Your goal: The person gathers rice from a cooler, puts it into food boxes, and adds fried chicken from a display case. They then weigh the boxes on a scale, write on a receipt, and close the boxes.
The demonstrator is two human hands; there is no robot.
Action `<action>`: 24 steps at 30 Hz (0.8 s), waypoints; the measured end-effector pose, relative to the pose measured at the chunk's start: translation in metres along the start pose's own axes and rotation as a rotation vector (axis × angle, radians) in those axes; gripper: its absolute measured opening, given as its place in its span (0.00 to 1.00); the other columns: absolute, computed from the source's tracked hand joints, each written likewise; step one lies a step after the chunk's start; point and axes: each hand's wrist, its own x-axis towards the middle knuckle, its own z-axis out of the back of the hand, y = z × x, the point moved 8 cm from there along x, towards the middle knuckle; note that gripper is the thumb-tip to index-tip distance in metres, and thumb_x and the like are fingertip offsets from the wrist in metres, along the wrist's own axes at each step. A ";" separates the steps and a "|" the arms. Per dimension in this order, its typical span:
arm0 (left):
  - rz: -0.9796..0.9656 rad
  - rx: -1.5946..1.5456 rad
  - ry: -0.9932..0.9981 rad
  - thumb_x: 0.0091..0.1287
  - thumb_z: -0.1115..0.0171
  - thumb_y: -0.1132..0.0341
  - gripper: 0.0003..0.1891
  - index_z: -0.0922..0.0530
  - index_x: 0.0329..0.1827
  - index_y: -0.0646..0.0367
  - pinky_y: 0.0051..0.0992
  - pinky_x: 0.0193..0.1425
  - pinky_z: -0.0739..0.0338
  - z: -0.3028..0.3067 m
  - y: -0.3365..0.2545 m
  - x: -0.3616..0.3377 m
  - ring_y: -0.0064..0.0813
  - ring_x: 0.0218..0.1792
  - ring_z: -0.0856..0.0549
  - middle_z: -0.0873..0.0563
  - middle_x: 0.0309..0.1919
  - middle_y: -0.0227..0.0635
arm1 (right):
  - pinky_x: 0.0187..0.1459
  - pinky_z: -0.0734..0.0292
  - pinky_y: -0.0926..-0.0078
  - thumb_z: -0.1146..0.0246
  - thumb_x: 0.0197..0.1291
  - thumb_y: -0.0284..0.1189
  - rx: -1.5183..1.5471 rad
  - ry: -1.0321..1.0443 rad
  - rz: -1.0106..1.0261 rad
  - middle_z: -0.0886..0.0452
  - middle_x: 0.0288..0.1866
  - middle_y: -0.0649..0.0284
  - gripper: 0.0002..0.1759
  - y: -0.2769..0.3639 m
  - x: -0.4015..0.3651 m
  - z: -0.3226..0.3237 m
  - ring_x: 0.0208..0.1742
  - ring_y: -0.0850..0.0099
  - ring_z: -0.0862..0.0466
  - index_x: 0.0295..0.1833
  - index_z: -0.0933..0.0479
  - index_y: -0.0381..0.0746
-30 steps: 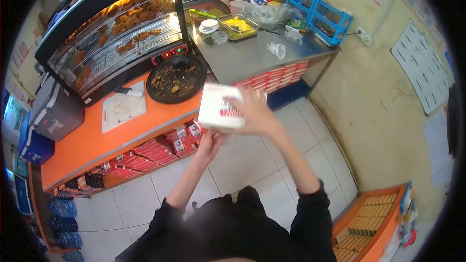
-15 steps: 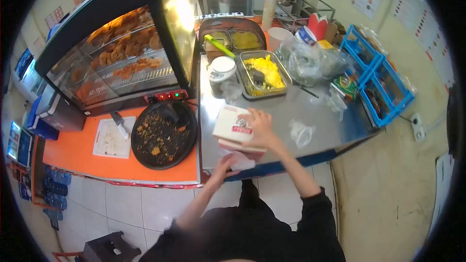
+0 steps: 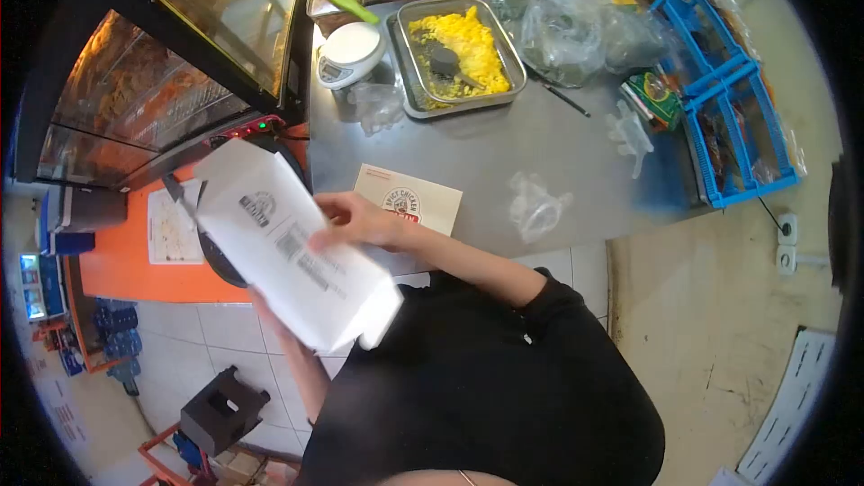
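Note:
A white cardboard food box (image 3: 270, 225) with dark print is tilted in front of my body, one end folded out. My left hand (image 3: 273, 315) grips its lower left edge from beneath, with most of the fingers hidden behind the card. At its right edge, my right hand (image 3: 364, 220) pinches the side, the fingertips over the printed face. Below my right wrist, a cream food box (image 3: 414, 196) with a round chicken logo lies on the steel counter (image 3: 450, 148), partly covered by my forearm.
A glass tray of yellow food (image 3: 459, 45) with a dark scoop stands at the back, beside a white scale (image 3: 351, 49). A crumpled clear plastic piece (image 3: 537, 207) lies right of the box. Blue baskets (image 3: 733, 117) line the right; a heated display case (image 3: 171, 63) stands left.
The white box has come up off the counter and swung left, now held in both hands. One cream box stays on the counter. My view has moved closer to the counter.

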 end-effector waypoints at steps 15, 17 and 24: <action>0.562 0.392 0.067 0.55 0.74 0.24 0.51 0.31 0.53 0.71 0.33 0.47 0.25 0.071 0.105 0.075 0.34 0.44 0.20 0.20 0.42 0.45 | 0.59 0.65 0.25 0.32 0.37 0.37 -1.741 0.028 -0.147 0.57 0.74 0.65 0.39 -0.027 -0.043 0.081 0.74 0.52 0.59 0.60 0.35 0.68; 0.619 0.446 0.196 0.56 0.71 0.25 0.51 0.25 0.44 0.73 0.29 0.44 0.22 0.078 0.100 0.067 0.34 0.41 0.19 0.19 0.39 0.47 | 0.59 0.61 0.27 0.30 0.32 0.35 -1.841 0.042 -0.198 0.53 0.72 0.64 0.42 -0.010 -0.042 0.068 0.72 0.51 0.54 0.60 0.34 0.68; 0.130 0.419 0.376 0.55 0.34 0.59 0.43 0.51 0.68 0.63 0.33 0.58 0.31 0.049 0.022 -0.025 0.34 0.63 0.35 0.40 0.63 0.43 | 0.57 0.41 0.46 0.27 0.22 0.30 -1.473 -0.214 0.152 0.43 0.58 0.52 0.47 0.012 -0.025 -0.016 0.60 0.51 0.41 0.59 0.34 0.55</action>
